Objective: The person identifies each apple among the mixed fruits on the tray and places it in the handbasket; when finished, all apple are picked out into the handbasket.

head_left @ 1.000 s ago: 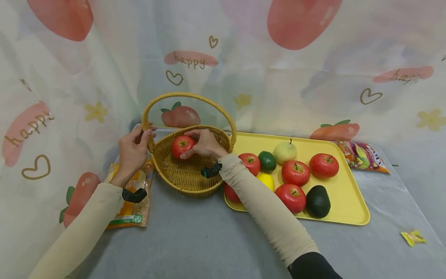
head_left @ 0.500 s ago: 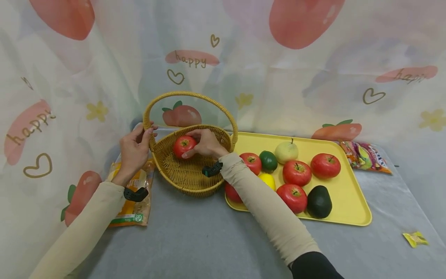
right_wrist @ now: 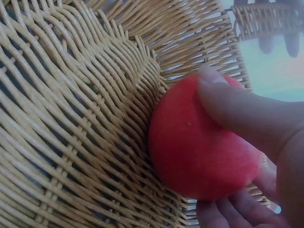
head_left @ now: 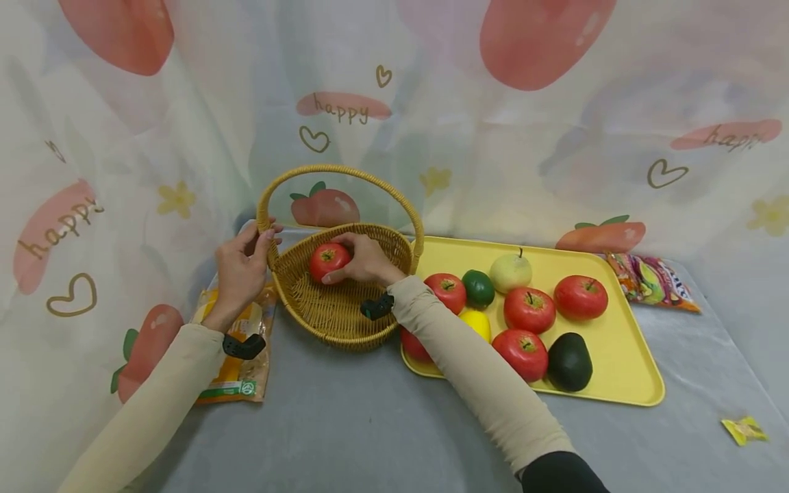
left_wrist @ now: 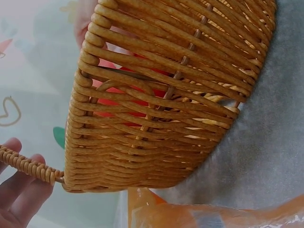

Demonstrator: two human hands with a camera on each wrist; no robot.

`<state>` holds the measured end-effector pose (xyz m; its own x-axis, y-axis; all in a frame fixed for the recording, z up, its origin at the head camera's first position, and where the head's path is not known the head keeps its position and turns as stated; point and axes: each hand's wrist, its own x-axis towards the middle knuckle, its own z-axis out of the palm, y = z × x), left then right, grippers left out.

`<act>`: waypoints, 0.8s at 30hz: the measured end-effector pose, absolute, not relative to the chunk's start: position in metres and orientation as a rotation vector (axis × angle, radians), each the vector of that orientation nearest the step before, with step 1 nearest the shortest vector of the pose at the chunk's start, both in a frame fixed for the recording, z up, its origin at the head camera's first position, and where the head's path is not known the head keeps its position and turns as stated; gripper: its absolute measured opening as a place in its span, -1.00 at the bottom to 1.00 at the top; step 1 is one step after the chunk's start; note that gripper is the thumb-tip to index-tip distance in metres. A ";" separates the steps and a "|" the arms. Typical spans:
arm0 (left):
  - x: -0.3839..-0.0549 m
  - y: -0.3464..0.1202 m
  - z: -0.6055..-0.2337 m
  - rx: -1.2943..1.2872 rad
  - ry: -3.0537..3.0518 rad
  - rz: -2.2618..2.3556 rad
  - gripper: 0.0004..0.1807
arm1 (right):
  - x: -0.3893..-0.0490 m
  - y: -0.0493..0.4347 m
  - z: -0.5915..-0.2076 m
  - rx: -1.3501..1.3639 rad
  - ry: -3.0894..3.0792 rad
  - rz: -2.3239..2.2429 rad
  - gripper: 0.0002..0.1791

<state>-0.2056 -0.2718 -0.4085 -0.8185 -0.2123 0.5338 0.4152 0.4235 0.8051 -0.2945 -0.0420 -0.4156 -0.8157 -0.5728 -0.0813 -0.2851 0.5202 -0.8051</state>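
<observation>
A red apple is inside the wicker basket, near its left side. My right hand grips this apple, thumb on one side and fingers on the other; the right wrist view shows the apple close against the woven wall. My left hand holds the left end of the basket's arched handle. In the left wrist view, fingers of the left hand curl about the handle, and red shows through the weave.
Right of the basket, a yellow tray bears several red apples, a pear, an avocado, a lime-like green fruit and a partly hidden yellow fruit. Snack bags lie left and right. A small yellow packet lies front right.
The whole view has shifted slightly. Both hands keep their hold, the right on the apple and the left on the basket handle; the apple stays at the basket's left side.
</observation>
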 end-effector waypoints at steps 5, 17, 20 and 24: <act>-0.205 -0.272 -0.409 -0.161 -2.111 -1.403 -0.67 | -0.293 -0.041 -0.415 -0.712 2.424 -1.136 -0.02; -0.206 -0.268 -0.408 -0.169 -2.140 -1.363 -0.66 | -0.289 -0.031 -0.407 -0.717 2.376 -1.165 -0.02; -0.206 -0.268 -0.408 -0.172 -2.132 -1.368 -0.66 | -0.284 -0.026 -0.398 -0.726 2.367 -1.171 -0.03; -0.203 -0.270 -0.407 -0.162 -2.131 -1.364 -0.66 | -0.272 -0.016 -0.378 -0.842 2.376 -1.121 -0.07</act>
<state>-0.2031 -0.2705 -0.4075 -0.8147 -0.2088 0.5409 0.4039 0.4651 0.7878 -0.2721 -0.0164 -0.3784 -0.7481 -0.6584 -0.0827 -0.3546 0.5021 -0.7888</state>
